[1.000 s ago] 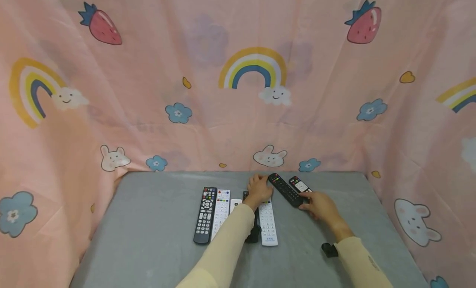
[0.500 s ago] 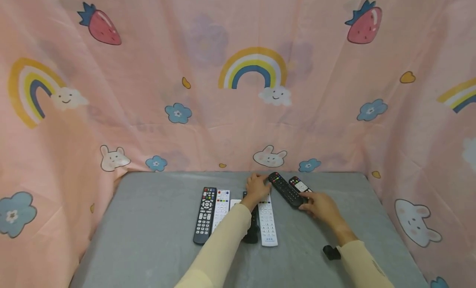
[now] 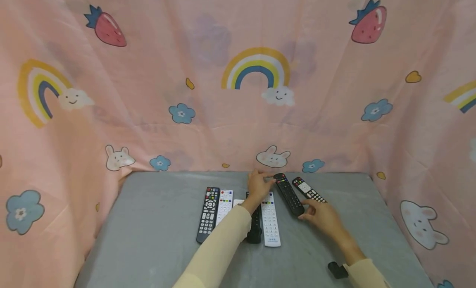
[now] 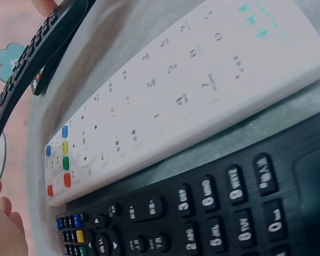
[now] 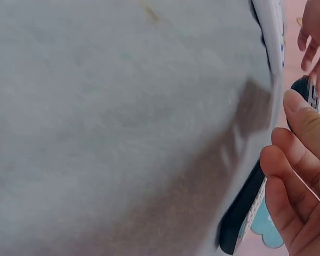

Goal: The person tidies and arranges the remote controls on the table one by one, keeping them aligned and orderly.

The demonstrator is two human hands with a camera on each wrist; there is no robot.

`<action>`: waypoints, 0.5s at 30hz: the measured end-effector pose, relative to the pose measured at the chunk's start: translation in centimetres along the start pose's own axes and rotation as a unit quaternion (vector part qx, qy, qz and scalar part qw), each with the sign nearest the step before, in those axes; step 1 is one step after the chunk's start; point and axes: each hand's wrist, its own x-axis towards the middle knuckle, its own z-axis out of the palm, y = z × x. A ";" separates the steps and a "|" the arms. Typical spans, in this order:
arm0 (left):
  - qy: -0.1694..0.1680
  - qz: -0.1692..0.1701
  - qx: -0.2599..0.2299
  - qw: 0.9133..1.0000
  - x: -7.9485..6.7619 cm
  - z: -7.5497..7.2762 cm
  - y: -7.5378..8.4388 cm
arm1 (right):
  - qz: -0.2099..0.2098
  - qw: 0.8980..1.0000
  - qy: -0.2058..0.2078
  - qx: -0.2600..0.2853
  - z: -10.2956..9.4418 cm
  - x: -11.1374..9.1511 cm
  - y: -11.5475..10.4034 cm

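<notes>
A black remote control [image 3: 289, 195] slants between my two hands, raised off the grey cloth in the left wrist view. My left hand [image 3: 259, 184] pinches its far end with the fingertips. At the near end, my right hand [image 3: 322, 215] grips it, the thumb [image 5: 297, 104] against its tip in the right wrist view. Right beside it lies a shorter black remote with a white pad [image 3: 308, 189], partly behind my right fingers. To the left of the held remote, a white remote [image 3: 271, 222] lies next to a black remote [image 3: 254, 228], which my left forearm partly covers.
Farther left in the row lie a long black remote [image 3: 207, 215], a white remote [image 3: 224, 203] and a small white one [image 3: 238, 202], partly hidden by my left sleeve. A pink patterned curtain [image 3: 316, 127] hangs behind the grey-covered table [image 3: 160, 238].
The held remote has turned straighter, its near end coming toward me along with my right hand. More of the shorter black remote shows. The head view has shifted slightly.
</notes>
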 end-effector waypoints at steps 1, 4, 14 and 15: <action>0.001 0.002 0.002 1.000 -0.1 0.0 0.0 | 0.000 1.000 0.001 -0.002 0.1 -0.2 -0.1; -0.006 0.014 0.010 1.000 -0.4 0.1 -0.2 | 0.004 1.000 0.002 -0.004 0.4 -1.0 -0.4; -0.047 0.040 0.057 0.996 -1.0 0.3 -0.6 | 0.021 1.000 -0.002 -0.013 1.1 -2.9 -1.3; -0.051 0.043 0.060 0.996 -1.1 0.3 -0.7 | 0.026 1.000 -0.006 -0.014 1.2 -3.0 -1.4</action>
